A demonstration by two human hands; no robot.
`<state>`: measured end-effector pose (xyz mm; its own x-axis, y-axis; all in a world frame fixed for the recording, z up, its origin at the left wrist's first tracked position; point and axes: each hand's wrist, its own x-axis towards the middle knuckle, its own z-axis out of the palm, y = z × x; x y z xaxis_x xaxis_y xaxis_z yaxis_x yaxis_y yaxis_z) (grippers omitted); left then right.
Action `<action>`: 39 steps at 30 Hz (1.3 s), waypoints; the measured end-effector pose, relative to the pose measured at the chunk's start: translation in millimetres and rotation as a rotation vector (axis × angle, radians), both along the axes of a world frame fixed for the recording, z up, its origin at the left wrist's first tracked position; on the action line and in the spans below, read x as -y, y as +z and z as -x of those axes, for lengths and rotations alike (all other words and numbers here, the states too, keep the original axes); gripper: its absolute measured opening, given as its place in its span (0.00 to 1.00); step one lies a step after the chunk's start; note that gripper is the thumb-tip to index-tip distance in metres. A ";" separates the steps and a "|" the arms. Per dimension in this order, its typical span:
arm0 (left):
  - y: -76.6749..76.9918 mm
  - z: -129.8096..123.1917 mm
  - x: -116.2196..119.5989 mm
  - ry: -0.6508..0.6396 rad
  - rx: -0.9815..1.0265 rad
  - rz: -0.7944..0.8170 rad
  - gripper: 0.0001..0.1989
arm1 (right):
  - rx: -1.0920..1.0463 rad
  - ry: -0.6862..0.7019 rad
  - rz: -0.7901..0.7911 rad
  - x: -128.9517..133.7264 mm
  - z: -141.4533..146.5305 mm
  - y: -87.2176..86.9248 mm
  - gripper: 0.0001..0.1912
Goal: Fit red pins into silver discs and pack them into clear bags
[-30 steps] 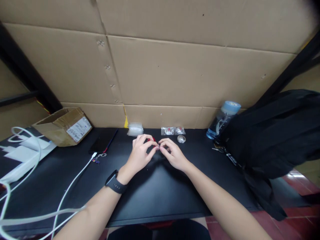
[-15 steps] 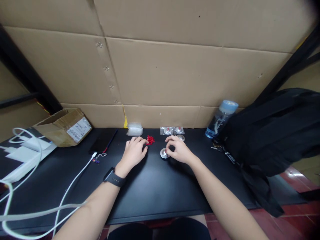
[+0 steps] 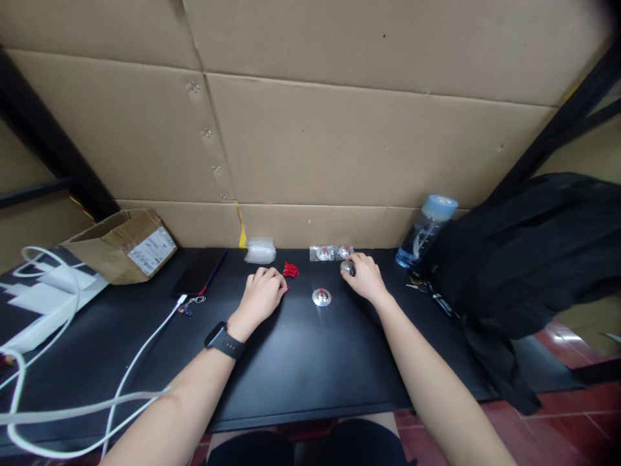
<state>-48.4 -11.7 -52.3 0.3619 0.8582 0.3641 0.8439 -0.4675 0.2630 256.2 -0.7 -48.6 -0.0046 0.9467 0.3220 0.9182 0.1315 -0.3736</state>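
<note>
My left hand [image 3: 264, 291] is closed, with thumb and forefinger pinched on a small red piece whose tip [image 3: 288, 288] just shows. Behind those fingers lies a small pile of similar red pieces [image 3: 291, 269]. A round silver metal disc [image 3: 321, 299] rests between my hands, with a red piece upright at its centre. My right hand [image 3: 367, 277] has its thumb and fingers around the edge of another silver disc [image 3: 347, 266], partly hidden by the fingers. Just beyond it are two discs in clear packets [image 3: 325, 254].
A stack of clear plastic bags [image 3: 261, 250] is at the back of the black table [image 3: 291, 382]. To the left are a cardboard box [image 3: 114, 249], a phone [image 3: 194, 275] and white cables [image 3: 133, 353]. A water bottle [image 3: 424, 233], keys [image 3: 420, 285] and a black backpack [image 3: 528, 252] stand right.
My right hand has left the middle disc and moved back and right onto the other disc. My left fingers have closed on a red piece, slightly nearer me than the pile.
</note>
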 end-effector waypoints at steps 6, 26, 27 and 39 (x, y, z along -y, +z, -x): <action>5.5 -8.3 2.1 0.004 0.081 0.059 0.08 | -0.003 -0.052 0.097 -9.2 -6.8 -10.5 0.13; 24.7 -17.6 11.4 -0.006 0.295 0.064 0.10 | -0.385 0.148 -0.146 -6.1 -0.5 -0.9 0.14; 24.6 -18.2 12.3 -0.015 0.300 0.046 0.10 | -0.459 0.218 -0.145 -0.8 8.6 3.6 0.15; 28.4 -27.1 23.7 -0.140 0.302 0.005 0.09 | -0.774 0.578 -0.075 48.3 86.4 17.2 0.18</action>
<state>-21.3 -35.4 -23.9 0.3532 0.8096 0.4689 0.6551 -0.5718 0.4938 169.8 -49.1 -31.4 -0.2246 0.8415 0.4913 0.2078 0.5339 -0.8196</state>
